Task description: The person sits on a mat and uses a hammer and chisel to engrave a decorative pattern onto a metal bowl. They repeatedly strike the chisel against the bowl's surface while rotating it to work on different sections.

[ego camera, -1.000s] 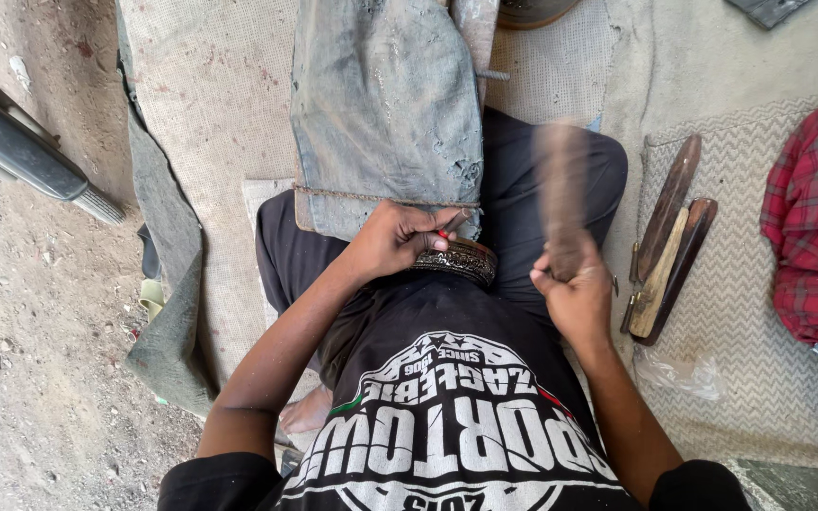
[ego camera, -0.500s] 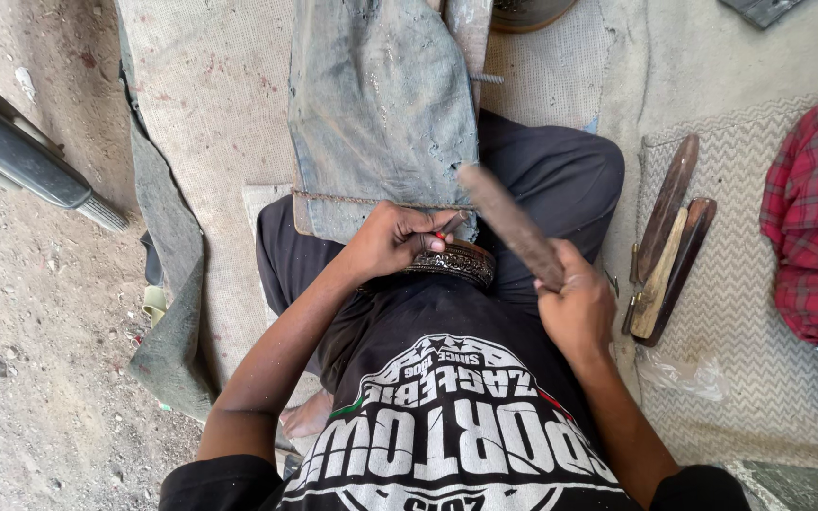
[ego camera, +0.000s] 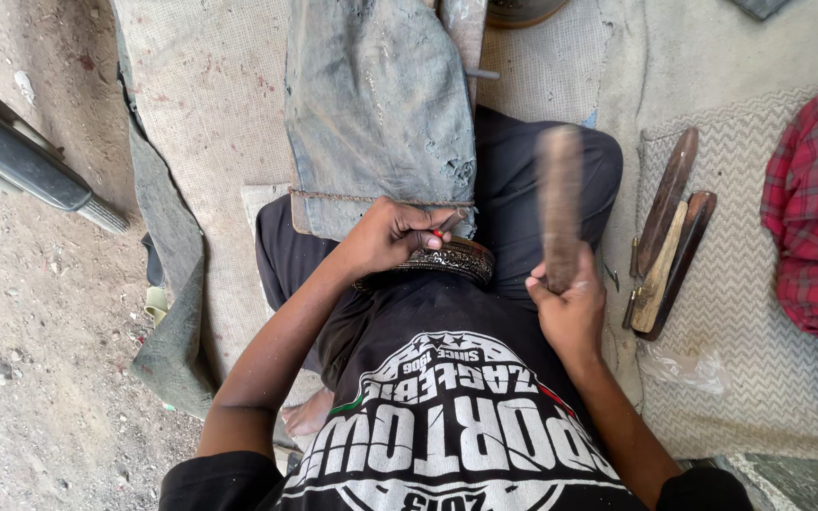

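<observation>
Head view: left hand (ego camera: 392,237) curled tight around a small red-tipped tool (ego camera: 444,227), pressed onto an engraved dark metal ring (ego camera: 447,259) lying in the lap, just below faded denim cloth (ego camera: 376,104). Right hand (ego camera: 570,305) fisted around a blurred brown wooden mallet (ego camera: 560,203), raised upright beside the ring. Flat wooden sticks (ego camera: 666,248) near, on a zigzag-patterned mat (ego camera: 759,378).

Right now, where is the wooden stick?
In the head view, the wooden stick stands upright in the right hand, right of the round metal piece.
</observation>
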Motion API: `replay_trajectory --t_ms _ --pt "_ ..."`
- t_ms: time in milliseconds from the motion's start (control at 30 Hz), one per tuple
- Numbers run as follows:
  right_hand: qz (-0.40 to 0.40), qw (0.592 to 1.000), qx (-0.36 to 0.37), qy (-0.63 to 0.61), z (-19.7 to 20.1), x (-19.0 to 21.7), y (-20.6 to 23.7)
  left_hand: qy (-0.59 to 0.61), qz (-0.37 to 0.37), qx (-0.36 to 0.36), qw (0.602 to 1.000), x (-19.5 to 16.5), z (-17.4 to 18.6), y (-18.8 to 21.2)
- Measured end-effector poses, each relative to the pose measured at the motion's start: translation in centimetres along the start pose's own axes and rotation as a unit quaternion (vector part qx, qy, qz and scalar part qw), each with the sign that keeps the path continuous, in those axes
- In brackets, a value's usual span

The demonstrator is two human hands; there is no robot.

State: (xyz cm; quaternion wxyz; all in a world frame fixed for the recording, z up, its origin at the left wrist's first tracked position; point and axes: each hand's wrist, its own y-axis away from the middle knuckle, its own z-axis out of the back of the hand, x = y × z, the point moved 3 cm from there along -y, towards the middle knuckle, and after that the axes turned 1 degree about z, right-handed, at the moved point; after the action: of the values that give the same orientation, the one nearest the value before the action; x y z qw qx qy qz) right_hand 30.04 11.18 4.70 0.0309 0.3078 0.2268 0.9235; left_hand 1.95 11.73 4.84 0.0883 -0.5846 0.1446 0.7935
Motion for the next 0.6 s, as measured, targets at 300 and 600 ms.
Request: replay_trajectory --t_ms 300,600 --pt "0.008 0.993 -0.016 -0.12 0.1 -1.8 -0.9 -0.027 -0.019 -0.001 0.999 -0.6 -0.7 -0.4" --pt "0.06 0.988 -0.081 -0.115 -2.5 -4.1 -0.6 -0.067 -0.041 0.029 0.996 -0.9 -0.4 -0.7"
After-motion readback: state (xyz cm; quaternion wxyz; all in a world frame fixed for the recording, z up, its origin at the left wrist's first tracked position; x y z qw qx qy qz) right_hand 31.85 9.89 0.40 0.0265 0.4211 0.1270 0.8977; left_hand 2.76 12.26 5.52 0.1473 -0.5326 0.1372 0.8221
